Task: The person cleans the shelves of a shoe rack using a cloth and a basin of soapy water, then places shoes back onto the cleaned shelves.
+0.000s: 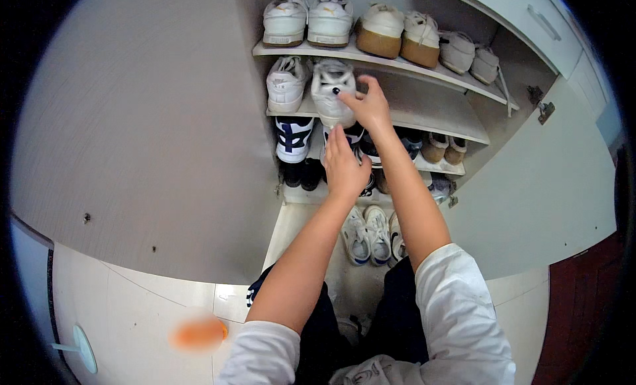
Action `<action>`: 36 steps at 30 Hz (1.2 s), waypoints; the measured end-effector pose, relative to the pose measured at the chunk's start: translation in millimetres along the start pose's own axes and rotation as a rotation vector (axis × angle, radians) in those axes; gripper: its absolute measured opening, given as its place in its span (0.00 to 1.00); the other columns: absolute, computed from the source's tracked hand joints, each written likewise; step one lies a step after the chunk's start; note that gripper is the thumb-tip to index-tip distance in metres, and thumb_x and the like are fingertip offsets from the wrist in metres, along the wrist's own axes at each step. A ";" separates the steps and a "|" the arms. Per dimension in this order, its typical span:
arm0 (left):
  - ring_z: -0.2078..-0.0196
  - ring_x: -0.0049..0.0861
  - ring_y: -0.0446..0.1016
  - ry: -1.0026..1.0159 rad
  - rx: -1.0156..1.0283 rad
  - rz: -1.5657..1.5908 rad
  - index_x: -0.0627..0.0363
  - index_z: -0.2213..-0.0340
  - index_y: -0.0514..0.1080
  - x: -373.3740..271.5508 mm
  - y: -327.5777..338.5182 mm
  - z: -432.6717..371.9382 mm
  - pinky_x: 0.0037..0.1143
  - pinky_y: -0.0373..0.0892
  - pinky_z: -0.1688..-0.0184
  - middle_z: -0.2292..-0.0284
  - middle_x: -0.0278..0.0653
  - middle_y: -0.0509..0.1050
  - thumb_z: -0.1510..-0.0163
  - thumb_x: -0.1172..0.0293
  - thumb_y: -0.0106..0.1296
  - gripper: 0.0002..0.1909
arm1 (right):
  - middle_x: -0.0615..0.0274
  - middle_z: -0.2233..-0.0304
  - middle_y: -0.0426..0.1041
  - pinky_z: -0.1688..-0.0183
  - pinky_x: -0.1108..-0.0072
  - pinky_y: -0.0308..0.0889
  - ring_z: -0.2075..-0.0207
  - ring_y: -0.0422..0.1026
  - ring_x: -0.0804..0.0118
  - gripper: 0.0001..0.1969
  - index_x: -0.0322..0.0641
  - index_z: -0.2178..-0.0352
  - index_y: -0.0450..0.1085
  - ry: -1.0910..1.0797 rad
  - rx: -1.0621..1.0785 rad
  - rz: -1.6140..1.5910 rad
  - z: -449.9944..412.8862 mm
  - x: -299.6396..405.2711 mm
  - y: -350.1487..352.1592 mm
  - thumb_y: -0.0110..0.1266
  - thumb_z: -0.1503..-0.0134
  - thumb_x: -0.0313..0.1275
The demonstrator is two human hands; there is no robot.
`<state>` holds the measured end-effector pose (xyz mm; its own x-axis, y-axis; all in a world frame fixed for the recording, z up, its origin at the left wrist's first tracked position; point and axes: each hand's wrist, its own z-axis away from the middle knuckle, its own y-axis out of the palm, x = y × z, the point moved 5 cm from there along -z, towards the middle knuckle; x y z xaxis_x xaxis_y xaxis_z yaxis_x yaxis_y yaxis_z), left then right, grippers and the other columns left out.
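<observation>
A white lace-up sneaker (332, 104) sits on the second visible shelf, its toe towards me and jutting past the front edge. My right hand (372, 106) is at its right side, the thumb against or just over the upper and the fingers spread away. Just below the toe is my left hand (348, 169), fingers straight and thumb apart; whether its fingertips touch the shoe is unclear. Beside that sneaker, another white Nike sneaker (286, 87) stands heel outward. A small black spot shows at my right thumb tip.
Puma sneakers (285, 22), tan-soled shoes (380, 29) and small grey shoes (457, 51) line the upper shelf (387, 59). Lower shelves hold several more shoes. White sneakers (376, 231) stand at the cabinet's foot. Open doors (149, 136) (536, 186) flank me. A blurred orange object (198, 333) is at lower left.
</observation>
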<state>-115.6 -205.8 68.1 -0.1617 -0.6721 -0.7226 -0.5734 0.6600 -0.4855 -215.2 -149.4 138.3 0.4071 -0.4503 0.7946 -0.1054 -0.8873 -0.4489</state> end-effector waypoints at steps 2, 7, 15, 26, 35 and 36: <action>0.48 0.46 0.47 0.028 -0.010 0.058 0.67 0.52 0.45 7.3 5.0 -1.8 0.33 0.47 0.48 0.50 0.57 0.47 0.65 0.72 0.49 0.38 | 0.42 0.58 0.59 0.56 0.74 0.58 0.57 0.63 0.57 0.43 0.27 0.53 0.45 -0.059 0.032 -0.157 0.5 -8.6 5.5 0.59 0.66 0.39; 0.47 0.45 0.45 0.057 -0.050 0.097 0.67 0.51 0.42 12.4 10.6 -7.2 0.32 0.45 0.47 0.49 0.55 0.46 0.64 0.72 0.48 0.39 | 0.39 0.57 0.58 0.56 0.75 0.57 0.56 0.62 0.54 0.47 0.24 0.51 0.39 -0.133 0.158 -0.143 -1.0 -33.3 19.1 0.59 0.67 0.37; 0.45 0.41 0.42 -0.149 -0.003 -0.013 0.65 0.50 0.42 27.9 8.5 -7.2 0.32 0.44 0.47 0.48 0.50 0.45 0.62 0.70 0.47 0.39 | 0.38 0.57 0.59 0.54 0.75 0.56 0.55 0.60 0.51 0.42 0.25 0.53 0.45 -0.170 0.079 -0.158 -24.0 -62.5 67.4 0.57 0.65 0.38; 0.45 0.41 0.44 -0.189 0.110 -0.069 0.63 0.51 0.47 38.6 11.5 -6.0 0.34 0.47 0.48 0.49 0.49 0.47 0.63 0.70 0.45 0.35 | 0.44 0.55 0.58 0.54 0.77 0.55 0.54 0.59 0.57 0.37 0.29 0.52 0.45 -0.220 -0.031 -0.346 -43.8 -80.0 75.4 0.55 0.61 0.31; 0.53 0.44 0.58 -0.146 0.191 -0.099 0.68 0.57 0.58 73.2 -15.3 -2.5 0.28 0.53 0.50 0.57 0.56 0.60 0.63 0.65 0.48 0.30 | 0.43 0.58 0.59 0.54 0.74 0.54 0.56 0.59 0.51 0.28 0.31 0.56 0.54 -0.336 -0.213 0.057 12.8 -22.1 44.1 0.51 0.58 0.34; 0.55 0.41 0.61 -0.197 0.376 -0.081 0.68 0.58 0.60 79.5 -7.2 0.2 0.27 0.56 0.53 0.58 0.54 0.62 0.63 0.65 0.49 0.29 | 0.43 0.58 0.59 0.54 0.74 0.54 0.56 0.59 0.51 0.28 0.31 0.56 0.54 -0.328 -0.213 0.059 17.7 -28.2 40.3 0.51 0.58 0.34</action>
<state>-124.1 -263.9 14.0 0.0492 -0.6737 -0.7374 -0.2390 0.7089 -0.6636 -214.8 -170.7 90.5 0.6593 -0.4759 0.5821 -0.3090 -0.8773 -0.3672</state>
